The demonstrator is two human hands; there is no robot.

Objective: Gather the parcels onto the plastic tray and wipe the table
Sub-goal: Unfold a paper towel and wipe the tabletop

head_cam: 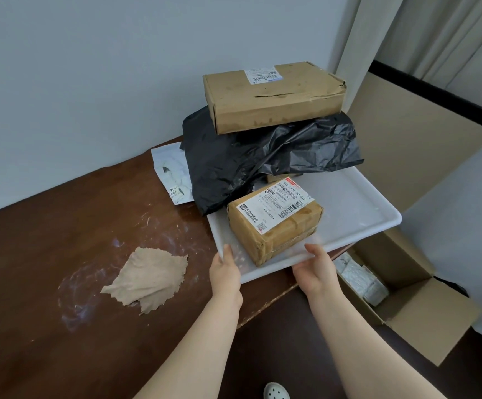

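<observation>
A white plastic tray [357,208] sits at the right end of the brown table [61,226], overhanging its edge. On the tray lies a small taped brown parcel [274,223] with a label. Behind it a black plastic-wrapped parcel [268,156] carries a long cardboard box [274,96] on top. A white mailer bag [170,174] pokes out to the left of the black parcel, on the table. My left hand [225,269] grips the tray's near left corner. My right hand [316,269] grips the tray's near rim. A crumpled beige cloth [150,277] lies on smeared tabletop.
An open cardboard box [406,292] with white packets inside stands on the floor to the right of the table. A grey wall runs behind the table, and a curtain [406,38] hangs at the back right. A white shoe [275,391] shows at the bottom.
</observation>
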